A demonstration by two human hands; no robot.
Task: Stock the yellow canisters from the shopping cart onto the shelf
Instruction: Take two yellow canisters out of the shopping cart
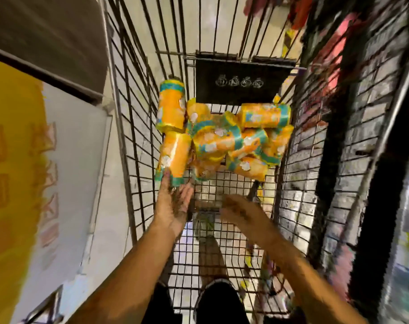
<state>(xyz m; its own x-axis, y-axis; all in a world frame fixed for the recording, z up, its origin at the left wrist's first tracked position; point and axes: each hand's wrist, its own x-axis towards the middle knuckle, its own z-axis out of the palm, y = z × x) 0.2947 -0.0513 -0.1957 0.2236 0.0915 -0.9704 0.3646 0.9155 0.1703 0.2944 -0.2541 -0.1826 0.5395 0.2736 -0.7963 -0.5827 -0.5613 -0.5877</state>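
Canisters [224, 141], yellow with teal bands, lie heaped at the far end of the wire shopping cart [133, 127], toward 12 o'clock from both hands. Left hand [173, 204] is released, fingers straight, fingertips touching the bottom end of the nearest canister [173, 157] at 11 o'clock of the pile. Right hand [240, 211] is blurred, reaching in at 5 o'clock of the heap, holding nothing; its finger pose cannot be told.

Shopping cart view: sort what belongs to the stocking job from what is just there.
Job:
yellow canisters, piled at the cart's far end
shopping cart
left hand, touching the nearest canister
right hand, blurred

Just there:
black placard
shoe
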